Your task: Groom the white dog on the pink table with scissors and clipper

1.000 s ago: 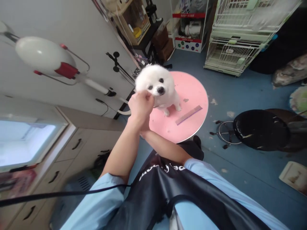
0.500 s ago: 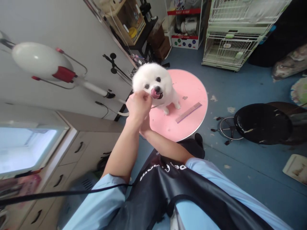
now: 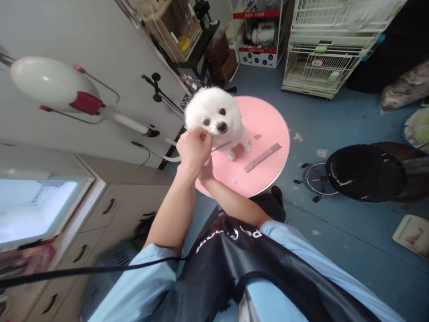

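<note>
A white fluffy dog [image 3: 214, 105] sits on a round pink table [image 3: 231, 181], its face toward me. My left hand [image 3: 194, 145] is closed in a pinch at the dog's cheek, beside the muzzle; fur appears to be between the fingertips. Below and partly behind it is my right hand [image 3: 206, 172], its fingers mostly hidden. From there a thin metal blade of scissors [image 3: 221, 146] sticks out under the dog's chin. A flat comb [image 3: 263, 157] with a purple edge lies on the table to the right of the dog's paws.
Small hair clumps [image 3: 257, 136] lie on the table. At left are a white dryer [image 3: 50, 82] on an arm and a drawer cabinet [image 3: 103, 208]. A black stool [image 3: 365, 172] stands at right, wire cages [image 3: 321, 67] behind. A black cord [image 3: 100, 270] crosses my left sleeve.
The dog put its tongue out half a second ago; its mouth is now closed. The scissors' blade tilts up a little more. My left hand keeps its pinch at the cheek.
</note>
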{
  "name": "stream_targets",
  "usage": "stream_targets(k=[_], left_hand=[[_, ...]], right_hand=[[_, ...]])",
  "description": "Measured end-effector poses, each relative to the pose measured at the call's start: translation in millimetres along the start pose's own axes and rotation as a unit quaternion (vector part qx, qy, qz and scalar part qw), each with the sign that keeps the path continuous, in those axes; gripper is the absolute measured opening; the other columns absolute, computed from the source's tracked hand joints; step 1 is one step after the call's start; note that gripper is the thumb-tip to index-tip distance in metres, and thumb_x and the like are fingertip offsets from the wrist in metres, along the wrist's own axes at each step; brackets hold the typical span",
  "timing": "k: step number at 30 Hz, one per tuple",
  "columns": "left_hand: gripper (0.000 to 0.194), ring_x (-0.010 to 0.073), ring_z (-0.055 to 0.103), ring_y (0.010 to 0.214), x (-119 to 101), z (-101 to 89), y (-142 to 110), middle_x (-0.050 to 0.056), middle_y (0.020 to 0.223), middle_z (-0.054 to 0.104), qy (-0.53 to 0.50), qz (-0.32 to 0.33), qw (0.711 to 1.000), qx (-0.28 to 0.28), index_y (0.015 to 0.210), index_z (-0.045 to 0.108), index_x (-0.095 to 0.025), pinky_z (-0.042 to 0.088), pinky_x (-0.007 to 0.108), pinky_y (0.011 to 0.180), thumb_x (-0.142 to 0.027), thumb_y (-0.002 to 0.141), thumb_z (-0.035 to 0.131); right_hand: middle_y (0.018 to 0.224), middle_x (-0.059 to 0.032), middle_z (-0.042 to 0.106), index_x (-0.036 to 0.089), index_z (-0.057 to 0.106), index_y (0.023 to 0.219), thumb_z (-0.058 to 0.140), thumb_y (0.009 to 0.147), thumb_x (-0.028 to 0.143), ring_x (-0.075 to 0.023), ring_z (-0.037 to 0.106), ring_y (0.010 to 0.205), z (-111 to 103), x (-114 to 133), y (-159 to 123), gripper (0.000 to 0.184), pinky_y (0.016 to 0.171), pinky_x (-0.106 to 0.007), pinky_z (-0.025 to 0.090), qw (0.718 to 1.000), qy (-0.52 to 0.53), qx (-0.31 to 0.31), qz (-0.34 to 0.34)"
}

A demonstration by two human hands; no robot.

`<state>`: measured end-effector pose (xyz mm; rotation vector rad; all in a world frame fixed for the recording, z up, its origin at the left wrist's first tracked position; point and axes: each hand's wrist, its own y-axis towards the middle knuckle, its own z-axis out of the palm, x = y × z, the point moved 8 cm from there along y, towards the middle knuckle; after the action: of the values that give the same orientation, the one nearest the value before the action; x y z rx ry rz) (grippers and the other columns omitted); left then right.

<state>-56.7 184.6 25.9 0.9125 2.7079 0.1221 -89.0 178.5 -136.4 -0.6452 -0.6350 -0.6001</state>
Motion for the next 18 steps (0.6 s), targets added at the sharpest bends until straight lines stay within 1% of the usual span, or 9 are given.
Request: stream_targets(k=[2, 5, 8, 10, 12, 15, 18], left_hand=[[0.011, 0.0190, 0.059, 0.079, -0.6, 0.2, -0.2, 0.005, 0.079, 0.067, -0.001, -0.003, 1.000, 0.002, 0.075, 0.065, -0.020, 0.043, 0.030, 0.072, -0.022, 0.079, 0.056], [0.010, 0.0186, 0.059, 0.078, -1.1, 0.9, -0.3, 0.005, 0.078, 0.066, -0.006, -0.008, 1.000, 0.001, 0.073, 0.064, -0.019, 0.042, 0.030, 0.070, -0.022, 0.079, 0.056], [0.010, 0.0180, 0.058, 0.076, -1.7, 1.1, -0.5, 0.004, 0.076, 0.065, -0.008, -0.009, 1.000, -0.005, 0.073, 0.064, -0.019, 0.040, 0.029, 0.069, -0.021, 0.079, 0.055], [0.011, 0.0176, 0.057, 0.075, -2.1, 1.2, -0.7, 0.004, 0.074, 0.064, -0.007, -0.008, 1.000, -0.009, 0.073, 0.064, -0.018, 0.039, 0.029, 0.068, -0.022, 0.079, 0.055], [0.012, 0.0175, 0.057, 0.074, -1.9, 1.4, -0.9, 0.004, 0.073, 0.063, -0.005, -0.010, 1.000, -0.012, 0.073, 0.064, -0.018, 0.039, 0.029, 0.067, -0.023, 0.080, 0.056], [0.013, 0.0171, 0.055, 0.072, -0.2, 2.4, -1.4, 0.004, 0.071, 0.063, -0.002, -0.020, 1.000, -0.015, 0.073, 0.065, -0.019, 0.037, 0.028, 0.066, -0.024, 0.080, 0.056], [0.014, 0.0166, 0.054, 0.070, 2.0, 5.1, -2.8, 0.003, 0.071, 0.063, 0.003, -0.034, 0.999, -0.018, 0.073, 0.065, -0.019, 0.036, 0.028, 0.065, -0.024, 0.080, 0.055]], right_hand=[[0.067, 0.0066, 0.047, 0.021, 0.044, 0.078, 0.054, 0.075, 0.012, -0.0096, 0.042, 0.067, -3.2, 6.6, -2.1, 0.014, 0.062, -0.023, 0.037, 1.000, 0.021, -0.006, -0.015], [0.064, 0.0057, 0.047, 0.022, 0.042, 0.071, 0.054, 0.075, 0.013, -0.0095, 0.040, 0.064, -3.5, 17.1, -3.9, 0.016, 0.059, -0.024, 0.036, 0.999, 0.029, 0.022, -0.038], [0.059, 0.0065, 0.041, 0.024, 0.035, 0.065, 0.056, 0.075, 0.014, -0.0095, 0.035, 0.060, -10.2, 18.8, -2.5, 0.025, 0.055, -0.024, 0.032, 0.999, -0.005, 0.022, -0.038], [0.058, 0.0069, 0.037, 0.025, 0.032, 0.065, 0.059, 0.075, 0.017, -0.0098, 0.034, 0.060, -17.2, 18.9, -1.0, 0.030, 0.054, -0.024, 0.032, 0.998, -0.033, 0.017, -0.046], [0.059, 0.0070, 0.038, 0.025, 0.032, 0.068, 0.060, 0.073, 0.019, -0.0102, 0.036, 0.061, -24.6, 18.0, 0.6, 0.029, 0.055, -0.024, 0.034, 0.997, -0.051, 0.020, -0.052], [0.063, 0.0071, 0.044, 0.025, 0.036, 0.075, 0.061, 0.069, 0.020, -0.0108, 0.043, 0.062, -36.1, 12.2, 3.2, 0.026, 0.058, -0.025, 0.040, 0.996, -0.068, 0.037, -0.037], [0.068, 0.0059, 0.051, 0.024, 0.038, 0.081, 0.066, 0.068, 0.024, -0.0124, 0.051, 0.067, -48.7, 5.4, 6.9, 0.031, 0.065, -0.027, 0.046, 0.996, -0.078, 0.047, -0.022]])
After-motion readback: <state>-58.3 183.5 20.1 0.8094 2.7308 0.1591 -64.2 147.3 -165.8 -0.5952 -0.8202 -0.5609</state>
